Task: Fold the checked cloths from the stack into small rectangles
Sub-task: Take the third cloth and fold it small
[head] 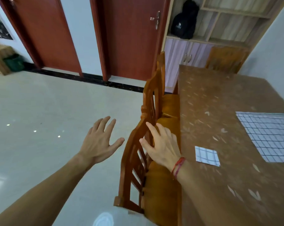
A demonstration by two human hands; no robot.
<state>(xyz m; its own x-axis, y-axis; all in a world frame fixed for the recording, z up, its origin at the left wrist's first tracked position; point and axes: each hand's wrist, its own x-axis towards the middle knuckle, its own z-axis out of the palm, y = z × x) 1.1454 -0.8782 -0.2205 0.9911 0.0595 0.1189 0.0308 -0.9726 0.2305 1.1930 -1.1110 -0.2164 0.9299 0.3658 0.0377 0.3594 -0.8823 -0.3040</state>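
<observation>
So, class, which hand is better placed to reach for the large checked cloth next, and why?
Likely the right hand: it rests on the chair back beside the table, nearer the large checked cloth. The left hand hovers open over the floor, the chair back between it and the table.

Floor: I see pale glossy tiles [56, 103], black skirting strip [89, 79] | Walls: white, two red-brown doors [134, 38] | Furniture: wooden chairs [134, 160] against a table [211, 95] with brown leaf-print cover; shelf unit [235, 12] holding a black backpack [185, 20], lilac cupboard doors [178, 51] below | Light: soft, even.
</observation>
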